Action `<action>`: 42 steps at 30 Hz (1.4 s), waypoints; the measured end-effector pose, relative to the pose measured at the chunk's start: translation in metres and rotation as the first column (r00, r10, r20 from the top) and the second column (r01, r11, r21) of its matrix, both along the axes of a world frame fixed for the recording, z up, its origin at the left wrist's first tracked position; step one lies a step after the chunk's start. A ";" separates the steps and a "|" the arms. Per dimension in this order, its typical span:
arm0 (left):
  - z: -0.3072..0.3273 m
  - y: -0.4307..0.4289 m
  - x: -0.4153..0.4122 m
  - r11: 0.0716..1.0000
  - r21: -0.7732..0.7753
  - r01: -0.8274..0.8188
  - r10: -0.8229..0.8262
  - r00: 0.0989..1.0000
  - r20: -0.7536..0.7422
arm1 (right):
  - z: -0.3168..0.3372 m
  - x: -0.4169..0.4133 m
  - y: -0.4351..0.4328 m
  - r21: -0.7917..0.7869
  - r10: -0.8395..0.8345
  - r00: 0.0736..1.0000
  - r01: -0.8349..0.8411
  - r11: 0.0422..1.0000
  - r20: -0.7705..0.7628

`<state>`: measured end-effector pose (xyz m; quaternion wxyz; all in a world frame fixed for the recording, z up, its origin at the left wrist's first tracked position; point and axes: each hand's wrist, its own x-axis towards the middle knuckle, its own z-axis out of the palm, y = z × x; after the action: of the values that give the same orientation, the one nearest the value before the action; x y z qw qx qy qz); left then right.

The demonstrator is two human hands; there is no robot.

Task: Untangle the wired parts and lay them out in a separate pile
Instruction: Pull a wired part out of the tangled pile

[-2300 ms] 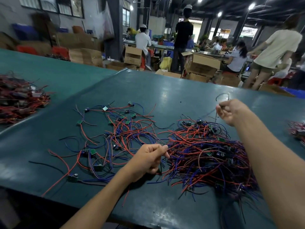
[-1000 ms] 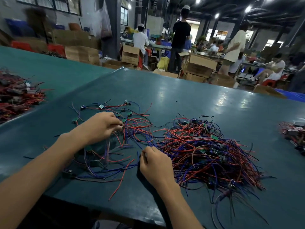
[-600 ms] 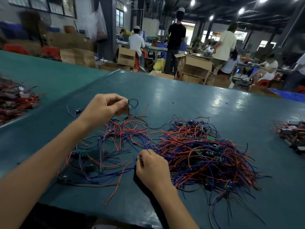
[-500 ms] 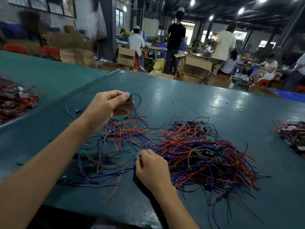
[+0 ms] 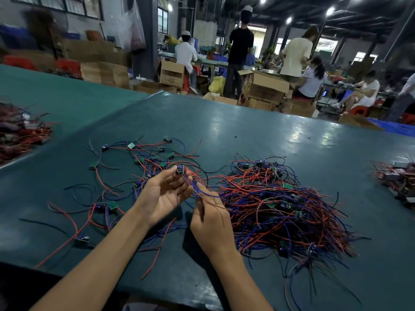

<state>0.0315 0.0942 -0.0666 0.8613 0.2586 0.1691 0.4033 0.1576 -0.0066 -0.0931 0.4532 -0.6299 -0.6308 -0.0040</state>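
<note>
Wired part — just one — is pinched in left hand fingers above the tabletop middle; right hand fingers pinch its blue wire. Two piles flank them — tangled pile right, spread-out pile left.

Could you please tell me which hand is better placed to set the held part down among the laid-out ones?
Left, I think. The left hand pinches the part and sits beside the laid-out pile; the right hand only holds its wires, nearer the tangled heap.
</note>
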 end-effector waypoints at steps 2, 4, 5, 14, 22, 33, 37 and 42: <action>-0.003 0.000 0.000 1.000 0.021 -0.004 0.004 1.000 0.007 | 0.000 0.001 0.001 0.020 0.008 0.999 -0.007 1.000 -0.037; -0.005 -0.001 0.000 0.999 0.037 -0.004 0.004 1.000 -0.011 | 0.001 0.001 0.000 0.046 0.038 0.998 -0.035 0.998 -0.058; -0.006 -0.002 0.000 0.999 0.038 -0.002 0.003 1.000 -0.024 | 0.002 0.002 -0.001 0.065 0.048 0.997 -0.044 0.997 -0.068; -0.004 -0.007 -0.001 0.994 0.081 -0.071 0.070 0.997 0.014 | 0.013 0.012 -0.005 0.014 0.161 0.579 -0.251 0.968 -0.799; -0.006 -0.018 0.005 0.939 0.322 0.122 -0.040 0.968 -0.248 | 0.042 0.012 0.011 -0.024 0.119 0.472 -0.286 0.958 -0.873; -0.018 -0.021 0.013 0.879 0.390 0.274 -0.104 0.909 -0.404 | 0.063 0.058 0.021 -0.302 0.083 0.923 -0.207 0.930 -0.376; -0.017 -0.022 0.014 0.903 0.372 0.214 -0.076 0.933 -0.352 | 0.062 0.054 0.031 -0.300 0.038 0.951 -0.135 0.944 -0.308; -0.011 -0.026 0.017 0.948 0.305 0.096 0.008 0.946 -0.324 | 0.072 0.055 0.050 -0.352 -0.011 0.961 -0.090 0.931 -0.275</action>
<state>0.0487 0.0686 -0.0776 0.7785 0.4591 0.2341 0.3582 0.2125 0.0432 -0.0211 0.4120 -0.6841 -0.5648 0.2080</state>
